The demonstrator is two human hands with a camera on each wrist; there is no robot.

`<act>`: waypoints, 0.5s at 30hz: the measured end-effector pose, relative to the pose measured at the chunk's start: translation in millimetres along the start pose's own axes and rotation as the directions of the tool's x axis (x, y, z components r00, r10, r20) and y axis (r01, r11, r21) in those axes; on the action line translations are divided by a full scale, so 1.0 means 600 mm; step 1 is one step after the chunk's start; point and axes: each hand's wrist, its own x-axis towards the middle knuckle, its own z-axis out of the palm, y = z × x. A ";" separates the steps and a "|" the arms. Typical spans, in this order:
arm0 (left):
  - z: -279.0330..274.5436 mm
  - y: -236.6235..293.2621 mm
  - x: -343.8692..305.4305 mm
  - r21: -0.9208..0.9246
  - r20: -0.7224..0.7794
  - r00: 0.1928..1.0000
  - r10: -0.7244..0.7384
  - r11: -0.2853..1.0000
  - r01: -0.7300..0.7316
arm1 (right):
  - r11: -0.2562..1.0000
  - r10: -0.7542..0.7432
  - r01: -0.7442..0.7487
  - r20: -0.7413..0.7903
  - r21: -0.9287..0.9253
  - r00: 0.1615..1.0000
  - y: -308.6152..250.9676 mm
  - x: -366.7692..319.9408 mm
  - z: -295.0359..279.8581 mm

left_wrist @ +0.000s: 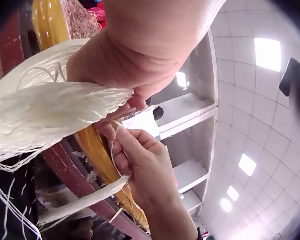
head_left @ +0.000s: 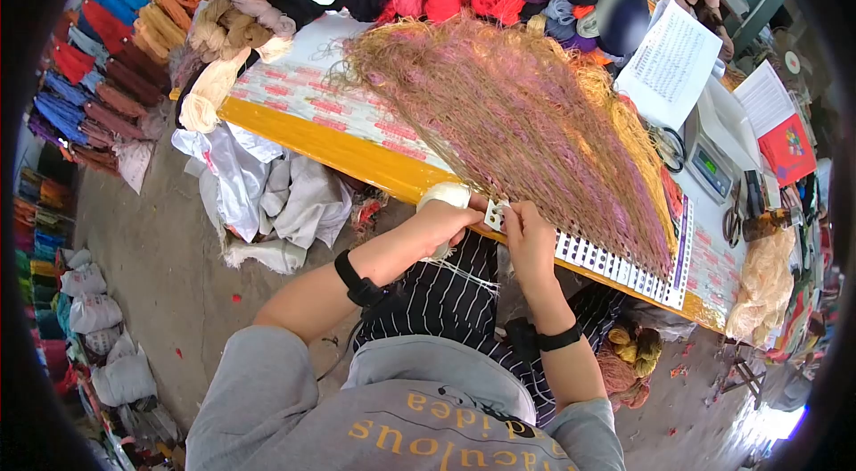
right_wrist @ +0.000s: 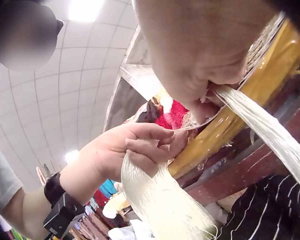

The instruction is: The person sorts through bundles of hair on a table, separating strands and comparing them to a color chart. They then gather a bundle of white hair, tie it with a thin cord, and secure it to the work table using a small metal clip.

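From my station I saw the left hand (head_left: pixel 443 223) with its fingers curled tight round a thick cream-white hank of loose yarn (head_left: pixel 443 196). The hank bulged above the fist and trailed thin threads below it over the striped black apron (head_left: pixel 464 293). Just right of that grip, the right hand (head_left: pixel 528 235) pinched its fingertips together on what looked like a single cream strand (left_wrist: pixel 113 150), though the thread was too fine for me to be sure. Between the two hands sat a small white card (head_left: pixel 493 215), at the yellow table edge (head_left: pixel 357 159). Beyond the grip fanned a pink-and-tan yarn fringe (head_left: pixel 517 123).
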 end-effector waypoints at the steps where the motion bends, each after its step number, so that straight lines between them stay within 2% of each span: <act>1: 0.000 0.000 0.005 0.003 0.006 1.000 -0.013 1.000 0.013 | 1.000 0.002 -0.002 0.002 0.000 1.000 0.000 -0.001 -0.001; 3: 0.001 0.003 0.010 0.006 0.013 1.000 -0.027 1.000 0.027 | 0.992 -0.113 0.114 0.022 -0.049 0.993 -0.001 -0.001 -0.005; 4: 0.002 0.006 0.011 0.013 0.016 0.999 -0.038 0.999 0.037 | 0.992 -0.113 0.114 0.023 -0.049 0.993 0.001 -0.001 -0.005; 6: 0.004 0.010 0.014 0.020 0.017 0.999 -0.048 0.999 0.048 | 0.976 -0.209 0.212 0.069 -0.040 0.975 0.007 0.001 -0.007; 10: 0.002 0.014 0.021 0.038 0.015 0.997 -0.081 0.996 0.080 | 0.970 -0.237 0.241 0.106 -0.032 0.966 0.004 0.006 -0.015; 12: -0.001 0.016 0.027 0.035 0.023 0.995 -0.098 0.995 0.098 | 0.998 0.059 -0.063 0.227 0.011 0.972 -0.009 0.011 -0.023; 13: -0.003 0.015 0.034 0.050 0.013 0.991 -0.134 0.990 0.133 | 0.998 0.059 -0.064 0.227 0.013 0.972 -0.001 0.019 -0.021; 15: -0.005 0.017 0.040 0.067 0.002 0.985 -0.174 0.983 0.174 | 0.982 0.093 -0.143 0.342 0.122 0.935 0.015 0.031 -0.018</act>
